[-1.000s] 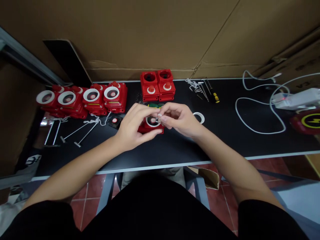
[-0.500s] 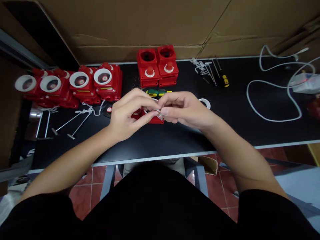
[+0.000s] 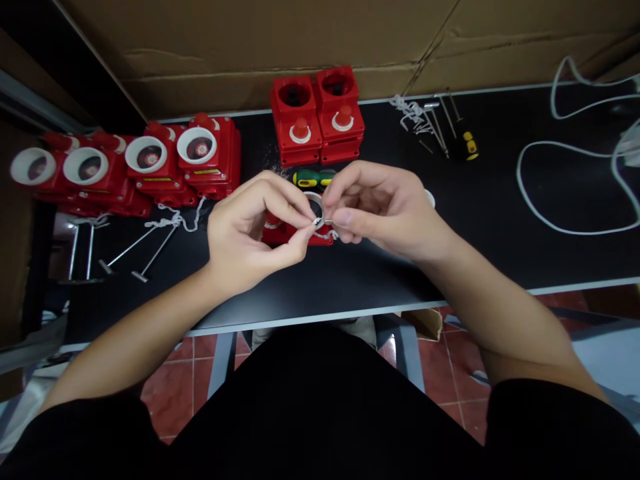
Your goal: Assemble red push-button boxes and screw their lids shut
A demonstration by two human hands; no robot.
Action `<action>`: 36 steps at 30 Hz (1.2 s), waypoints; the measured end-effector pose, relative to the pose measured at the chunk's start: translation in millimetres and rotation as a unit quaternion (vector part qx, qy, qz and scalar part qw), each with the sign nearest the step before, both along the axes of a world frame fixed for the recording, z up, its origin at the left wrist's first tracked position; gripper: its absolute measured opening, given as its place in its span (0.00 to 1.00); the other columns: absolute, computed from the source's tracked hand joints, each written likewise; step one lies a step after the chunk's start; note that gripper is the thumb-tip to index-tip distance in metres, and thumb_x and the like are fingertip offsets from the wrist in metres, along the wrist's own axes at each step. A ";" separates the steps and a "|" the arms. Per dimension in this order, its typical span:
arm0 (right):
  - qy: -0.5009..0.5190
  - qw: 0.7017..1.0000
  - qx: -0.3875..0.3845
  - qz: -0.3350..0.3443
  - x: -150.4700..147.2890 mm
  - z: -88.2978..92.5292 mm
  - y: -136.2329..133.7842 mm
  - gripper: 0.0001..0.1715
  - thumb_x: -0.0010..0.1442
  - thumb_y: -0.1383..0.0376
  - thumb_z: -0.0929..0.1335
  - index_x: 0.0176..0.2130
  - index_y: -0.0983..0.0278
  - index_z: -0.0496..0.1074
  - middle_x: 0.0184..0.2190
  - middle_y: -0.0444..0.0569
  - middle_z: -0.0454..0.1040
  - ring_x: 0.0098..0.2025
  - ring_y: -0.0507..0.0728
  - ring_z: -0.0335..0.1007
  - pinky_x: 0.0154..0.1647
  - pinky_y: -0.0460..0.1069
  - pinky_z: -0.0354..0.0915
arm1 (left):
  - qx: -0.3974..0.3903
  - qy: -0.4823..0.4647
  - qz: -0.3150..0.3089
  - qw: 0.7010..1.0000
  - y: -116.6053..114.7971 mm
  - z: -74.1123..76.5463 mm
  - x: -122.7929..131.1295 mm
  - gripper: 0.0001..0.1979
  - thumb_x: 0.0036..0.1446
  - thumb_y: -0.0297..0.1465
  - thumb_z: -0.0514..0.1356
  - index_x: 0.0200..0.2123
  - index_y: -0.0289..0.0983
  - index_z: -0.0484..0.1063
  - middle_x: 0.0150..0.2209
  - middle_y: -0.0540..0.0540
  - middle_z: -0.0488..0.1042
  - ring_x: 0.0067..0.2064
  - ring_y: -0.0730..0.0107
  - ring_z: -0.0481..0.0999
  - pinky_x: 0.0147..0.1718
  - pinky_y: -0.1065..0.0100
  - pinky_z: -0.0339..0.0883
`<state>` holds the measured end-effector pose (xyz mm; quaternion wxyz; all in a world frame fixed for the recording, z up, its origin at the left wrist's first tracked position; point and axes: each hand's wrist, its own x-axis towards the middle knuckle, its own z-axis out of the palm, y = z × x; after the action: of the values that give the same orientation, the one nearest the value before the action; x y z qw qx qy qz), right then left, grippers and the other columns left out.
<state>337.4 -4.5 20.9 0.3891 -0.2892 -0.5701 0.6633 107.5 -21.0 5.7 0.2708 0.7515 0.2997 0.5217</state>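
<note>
My left hand point(image 3: 255, 233) pinches a bit of white cord point(image 3: 317, 221) between thumb and fingertips. From the right, my right hand point(image 3: 385, 203) grips a thin metal rod point(image 3: 328, 221), its tip close to the cord; whether the two touch I cannot tell. Below and behind the fingers lies a red housing point(image 3: 323, 239) with a white ring point(image 3: 313, 197), largely covered by my hands. A green and yellow screwdriver handle point(image 3: 306, 178) lies just beyond. Part of another white ring point(image 3: 430, 198) shows past my right wrist.
Several red boxes with white rings point(image 3: 197, 145) stand at the left, with T-shaped metal rods point(image 3: 155, 255) before them. Two red housings point(image 3: 300, 130) stand at the back. Cords, rods and a yellow-black screwdriver point(image 3: 469, 141) lie right of them, then a white cable point(image 3: 523, 180).
My fingertips have drawn slightly apart, so the cord and rod between them now show. The camera view has shifted a little.
</note>
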 end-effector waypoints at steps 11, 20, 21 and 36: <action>-0.056 0.998 0.038 -0.018 6.6 -4.4 10.2 0.17 0.65 0.59 0.82 0.46 0.66 0.81 0.36 0.46 0.78 0.33 0.47 0.74 0.35 0.44 0.72 | -0.020 -0.019 0.023 0.999 11.1 -4.3 -5.8 0.08 0.74 0.40 0.71 0.43 0.43 0.83 0.40 0.47 0.82 0.37 0.67 0.82 0.39 0.62 0.81; -0.014 0.983 0.174 -0.062 -0.8 -3.8 -3.0 0.10 0.68 0.61 0.80 0.45 0.63 0.81 0.35 0.44 0.80 0.30 0.46 0.73 0.35 0.45 0.78 | -0.101 -0.061 -0.001 0.993 8.1 -12.5 -3.8 0.16 0.66 0.42 0.78 0.49 0.42 0.81 0.39 0.48 0.86 0.37 0.68 0.87 0.39 0.66 0.84; -0.016 0.979 0.186 -0.077 -1.5 -3.5 -4.6 0.10 0.67 0.61 0.81 0.45 0.62 0.81 0.37 0.45 0.81 0.31 0.47 0.74 0.36 0.46 0.79 | -0.105 -0.063 -0.002 0.992 7.9 -13.4 -3.5 0.18 0.66 0.43 0.79 0.50 0.42 0.80 0.38 0.49 0.86 0.37 0.67 0.88 0.39 0.66 0.85; -0.090 0.884 0.431 -0.157 -3.4 -17.1 -3.6 0.06 0.67 0.67 0.80 0.41 0.60 0.82 0.36 0.45 0.83 0.38 0.53 0.80 0.36 0.50 0.77 | -0.127 -0.071 0.001 0.989 -0.7 -5.9 2.4 0.13 0.68 0.39 0.77 0.45 0.40 0.80 0.39 0.49 0.88 0.39 0.65 0.91 0.41 0.64 0.88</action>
<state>334.1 -8.1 3.9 0.5211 -0.2370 -0.7798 0.2532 109.9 -21.7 -0.2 0.3842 0.6714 0.3444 0.5319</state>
